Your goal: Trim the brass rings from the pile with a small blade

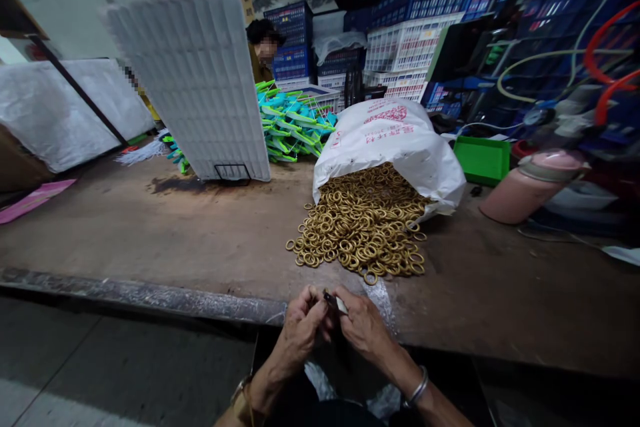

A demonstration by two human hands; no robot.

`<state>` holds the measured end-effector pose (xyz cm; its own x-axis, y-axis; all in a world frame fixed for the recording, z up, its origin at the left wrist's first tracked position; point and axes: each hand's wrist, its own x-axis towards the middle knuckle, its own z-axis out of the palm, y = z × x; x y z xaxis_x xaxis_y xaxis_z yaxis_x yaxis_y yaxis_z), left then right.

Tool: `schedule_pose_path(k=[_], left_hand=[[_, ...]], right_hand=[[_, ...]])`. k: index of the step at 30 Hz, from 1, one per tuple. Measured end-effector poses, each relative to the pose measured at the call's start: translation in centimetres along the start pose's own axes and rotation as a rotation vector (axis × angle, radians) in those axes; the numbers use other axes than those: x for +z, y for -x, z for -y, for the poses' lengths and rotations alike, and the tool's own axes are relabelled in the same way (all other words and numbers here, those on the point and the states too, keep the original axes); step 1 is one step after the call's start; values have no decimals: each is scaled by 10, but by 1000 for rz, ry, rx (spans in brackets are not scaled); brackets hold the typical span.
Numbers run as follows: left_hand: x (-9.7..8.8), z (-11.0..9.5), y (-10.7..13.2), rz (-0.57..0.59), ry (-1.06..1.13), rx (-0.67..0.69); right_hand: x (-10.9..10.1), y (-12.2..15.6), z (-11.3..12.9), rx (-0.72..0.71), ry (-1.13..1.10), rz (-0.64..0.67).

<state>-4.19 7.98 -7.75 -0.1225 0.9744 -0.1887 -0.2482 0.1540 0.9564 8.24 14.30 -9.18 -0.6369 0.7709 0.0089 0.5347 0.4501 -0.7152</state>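
Note:
My left hand (300, 330) and my right hand (365, 327) meet just below the table's front edge, fingers pinched together around a small dark and pale object (334, 302) that I cannot make out. Just beyond them a heap of gold-coloured rings (363, 224) spills from an open white sack (395, 140) lying on the brown table (150, 227). The nearest rings lie a short way in front of my fingertips.
A white ribbed panel (195, 80) stands upright at the back left, with a pile of teal and green plastic pieces (293, 124) behind it. A person (264, 47) sits beyond. A green tray (483, 159), a pink cylinder (530, 184), hoses and stacked crates fill the right.

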Motion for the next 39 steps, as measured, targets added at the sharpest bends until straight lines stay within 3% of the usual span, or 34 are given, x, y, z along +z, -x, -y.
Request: schedule_pose_path(k=[7, 13, 20, 25, 29, 34, 39], left_hand=[[-6, 3, -5, 14, -91, 16], [-9, -1, -1, 25, -124, 15], [7, -11, 17, 230, 32, -90], [10, 2, 8, 85, 206, -150], [10, 6, 4, 23, 403, -222], [5, 11, 3, 75, 590, -298], [8, 14, -1, -52, 599, -373]], right_hand=[[-1, -3, -4, -54, 22, 66], [0, -5, -7, -8, 240, 57], [-8, -5, -21, 189, 431, -108], [-31, -1, -40, 310, 486, -337], [-37, -4, -46, 370, 542, -323], [-34, -10, -43, 367, 548, -326], [-31, -6, -47, 299, 476, -353]])
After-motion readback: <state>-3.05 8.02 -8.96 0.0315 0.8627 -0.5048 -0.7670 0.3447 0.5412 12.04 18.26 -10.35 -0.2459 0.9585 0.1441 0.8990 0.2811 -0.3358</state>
